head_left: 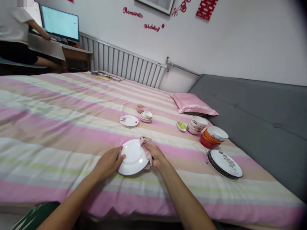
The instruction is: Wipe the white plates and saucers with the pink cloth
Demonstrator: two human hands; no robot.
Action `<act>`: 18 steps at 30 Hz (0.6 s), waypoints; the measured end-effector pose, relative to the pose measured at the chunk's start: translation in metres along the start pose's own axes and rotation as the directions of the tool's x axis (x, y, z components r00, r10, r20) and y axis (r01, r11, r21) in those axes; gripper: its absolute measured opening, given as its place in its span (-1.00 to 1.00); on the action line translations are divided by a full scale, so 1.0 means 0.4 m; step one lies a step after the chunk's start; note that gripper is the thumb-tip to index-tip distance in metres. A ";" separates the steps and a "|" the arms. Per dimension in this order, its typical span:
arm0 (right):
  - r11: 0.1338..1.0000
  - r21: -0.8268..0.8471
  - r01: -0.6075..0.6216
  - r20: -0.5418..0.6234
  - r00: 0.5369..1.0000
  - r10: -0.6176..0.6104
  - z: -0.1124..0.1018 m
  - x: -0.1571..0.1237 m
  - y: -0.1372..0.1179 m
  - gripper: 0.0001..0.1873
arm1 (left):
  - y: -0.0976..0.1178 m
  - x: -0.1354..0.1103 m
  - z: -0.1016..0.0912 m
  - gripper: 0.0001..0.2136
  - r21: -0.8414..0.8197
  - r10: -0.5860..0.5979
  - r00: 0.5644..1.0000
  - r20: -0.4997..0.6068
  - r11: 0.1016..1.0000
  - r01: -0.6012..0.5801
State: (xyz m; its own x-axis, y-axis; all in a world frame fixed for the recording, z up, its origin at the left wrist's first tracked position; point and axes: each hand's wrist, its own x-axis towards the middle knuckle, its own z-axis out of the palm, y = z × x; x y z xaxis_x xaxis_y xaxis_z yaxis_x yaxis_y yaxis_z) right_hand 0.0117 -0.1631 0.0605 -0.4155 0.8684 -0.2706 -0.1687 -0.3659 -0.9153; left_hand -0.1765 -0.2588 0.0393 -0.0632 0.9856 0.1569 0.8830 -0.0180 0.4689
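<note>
A white plate (131,158) is held tilted just above the striped bedsheet, near the front of the bed. My left hand (109,163) grips its left rim, with the thumb over the upper face. At the opposite rim, my right hand (154,155) pinches a pale pink cloth (146,145) that touches the plate's edge. Part of the cloth hangs below my right fingers. Beyond the plate lies a short stack of small floral plates (129,121). Small white bowls (146,115) and a pink bowl (141,109) stand beside that stack.
To the right are stacked floral bowls (197,124), orange and red bowls (212,138), dark-edged plates (226,163) and a green leaf-shaped dish (181,126). A pink pillow (193,103) lies by the grey headboard (259,118). Cables (105,76) lie at the far edge; a person (16,32) sits at a desk.
</note>
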 end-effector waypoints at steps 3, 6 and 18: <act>0.993 -0.044 0.105 -0.035 0.994 -0.107 -0.004 0.006 -0.031 -0.60 | 0.013 0.012 0.000 -0.43 -0.162 -0.024 0.999 -0.026 0.987 0.019; 0.960 -0.150 0.235 -0.087 0.965 -0.249 -0.039 0.020 -0.088 -0.60 | 0.062 0.048 0.002 -0.45 -0.335 -0.055 0.996 -0.075 0.942 0.027; 0.090 -0.960 0.264 0.152 0.767 -0.623 -0.205 0.086 -0.325 -0.79 | 0.379 0.504 0.116 -0.52 -0.913 -0.176 0.922 0.345 -0.290 0.286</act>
State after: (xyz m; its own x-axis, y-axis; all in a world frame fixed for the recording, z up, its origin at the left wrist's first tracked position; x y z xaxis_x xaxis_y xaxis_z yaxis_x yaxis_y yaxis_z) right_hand 0.0924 -0.0582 0.1456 -0.3495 0.8435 0.4079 0.7336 0.5172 -0.4408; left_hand -0.0337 -0.0550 0.1016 -0.0535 0.9699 -0.2375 -0.6990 0.1335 0.7026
